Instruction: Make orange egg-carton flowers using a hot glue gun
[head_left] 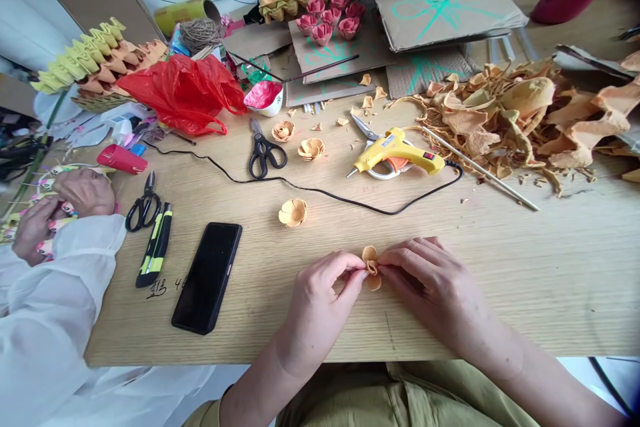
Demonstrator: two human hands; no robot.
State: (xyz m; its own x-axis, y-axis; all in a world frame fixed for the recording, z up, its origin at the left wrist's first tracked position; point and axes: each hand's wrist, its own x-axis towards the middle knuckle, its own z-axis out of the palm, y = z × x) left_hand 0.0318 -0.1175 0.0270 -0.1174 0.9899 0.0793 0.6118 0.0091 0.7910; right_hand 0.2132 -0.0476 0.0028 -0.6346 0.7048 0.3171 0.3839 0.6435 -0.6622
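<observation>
Both of my hands pinch a small orange paper flower [371,268] just above the wooden table [525,280], near its front edge. My left hand [320,297] grips it from the left with thumb and fingertips. My right hand [433,287] closes on it from the right, fingers curled over the petals. Three finished orange paper flowers lie farther back: one [293,212] in front of the cable, two [283,131] [311,149] beside the black scissors [264,150]. A yellow glue gun [397,153] rests behind my hands, its black cable [320,190] running left across the table.
A black phone [207,277], a utility knife [156,245] and small scissors [144,203] lie at left. Another person's hands [75,200] and white sleeve [45,307] work at the left edge. Egg-carton scraps [525,113] are heaped at right; a red bag [185,90] and pink flowers [330,20] on cardboard sit at the back.
</observation>
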